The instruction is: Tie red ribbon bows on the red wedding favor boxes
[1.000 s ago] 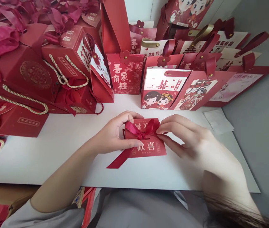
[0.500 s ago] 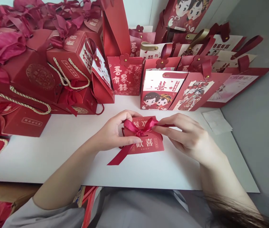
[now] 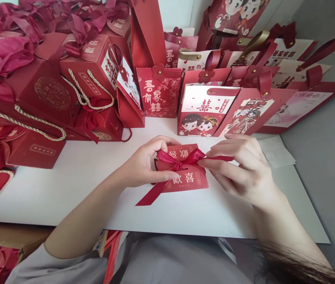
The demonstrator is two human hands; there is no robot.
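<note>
While L hand [image 3: 143, 163] holds: its thumb & fingers hug the small red box [image 3: 188, 186] on its L side, thumb by the knot.
R hand [image 3: 241, 165]: fingertips pinched on the R side of the red bow [image 3: 180, 165].
Box spot: mid pic, on or just over the white table [image 3: 78, 169], can't tell which.
Bow change: R loop is longer & flatter than 1 sec ago; more of the R ribbon end [image 3: 226, 158] pokes past the fingers.
Bow now: prob. knot is made & R side is getting pulled neat.
L ribbon end [image 3: 151, 197]: hangs off the near side, abt same as before.
Box words: 歡喜 twice, 1 upside down; tiny bits too small to read.
Red bag [image 3: 143, 110] words: 吾家有囍.
White-top bag [image 3: 191, 98] words: big 囍 over 2 drawn heads.
Brand: can't read any.
</note>
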